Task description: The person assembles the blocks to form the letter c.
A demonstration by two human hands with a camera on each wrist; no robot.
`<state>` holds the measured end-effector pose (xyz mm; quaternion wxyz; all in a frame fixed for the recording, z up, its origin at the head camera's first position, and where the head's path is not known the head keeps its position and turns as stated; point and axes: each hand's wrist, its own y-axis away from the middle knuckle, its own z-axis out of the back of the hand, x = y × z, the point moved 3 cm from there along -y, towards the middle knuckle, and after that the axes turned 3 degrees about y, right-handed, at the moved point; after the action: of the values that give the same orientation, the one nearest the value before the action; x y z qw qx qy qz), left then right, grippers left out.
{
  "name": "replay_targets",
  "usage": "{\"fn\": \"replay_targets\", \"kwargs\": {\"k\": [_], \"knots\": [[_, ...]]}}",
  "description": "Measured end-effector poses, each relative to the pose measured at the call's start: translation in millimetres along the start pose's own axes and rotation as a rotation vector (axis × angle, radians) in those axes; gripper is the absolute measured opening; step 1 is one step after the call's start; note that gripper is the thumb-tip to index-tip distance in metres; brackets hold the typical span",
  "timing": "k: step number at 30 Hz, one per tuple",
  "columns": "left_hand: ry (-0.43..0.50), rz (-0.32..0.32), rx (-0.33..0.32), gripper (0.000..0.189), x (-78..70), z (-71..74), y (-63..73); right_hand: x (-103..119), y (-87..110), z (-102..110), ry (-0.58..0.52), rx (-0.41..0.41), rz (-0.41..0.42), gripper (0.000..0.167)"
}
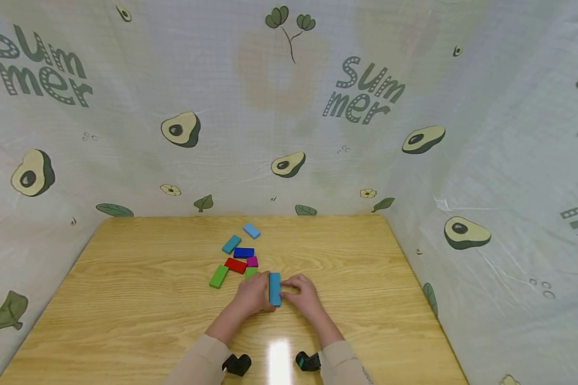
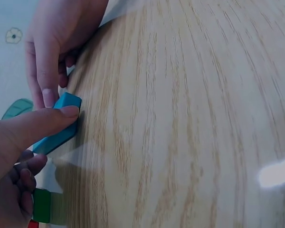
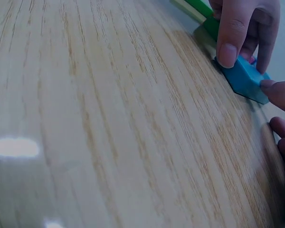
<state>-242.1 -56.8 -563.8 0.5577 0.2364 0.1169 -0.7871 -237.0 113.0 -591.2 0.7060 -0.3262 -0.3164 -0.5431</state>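
Fingers of my left hand (image 1: pixel 253 294) hold the blue block (image 1: pixel 275 289), thumb at its near end, the others toward its far end. My right hand (image 1: pixel 304 295) touches its right side with bent fingers, and I can't tell whether they grip or merely brush it. That block sits between my two hands at the table (image 1: pixel 356 251). What worries me is uneven pressure: if my right pushes harder than my left resists, the block could pivot or slip loose. A forward or leftward shove could drive my knuckles into the green block (image 1: pixel 251 271), jostling the pink block (image 1: pixel 252 261) and red block (image 1: pixel 235 265) close beyond. My left hand hides part of that green block from the head camera, and the blue block's underside is out of sight. Both wrist views crop their own hand at the frame edge, and glare (image 2: pixel 278 174) whites out a patch of wood.
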Motion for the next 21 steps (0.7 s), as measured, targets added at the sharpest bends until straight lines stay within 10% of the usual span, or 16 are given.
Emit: {"fn": "replay_targets", "kwargs": {"k": [21], "knots": [[0.060,0.035,-0.074,0.077,11.9,33.6,14.2,28,-13.8,3,-0.008,0.093,-0.019,0.027]]}}
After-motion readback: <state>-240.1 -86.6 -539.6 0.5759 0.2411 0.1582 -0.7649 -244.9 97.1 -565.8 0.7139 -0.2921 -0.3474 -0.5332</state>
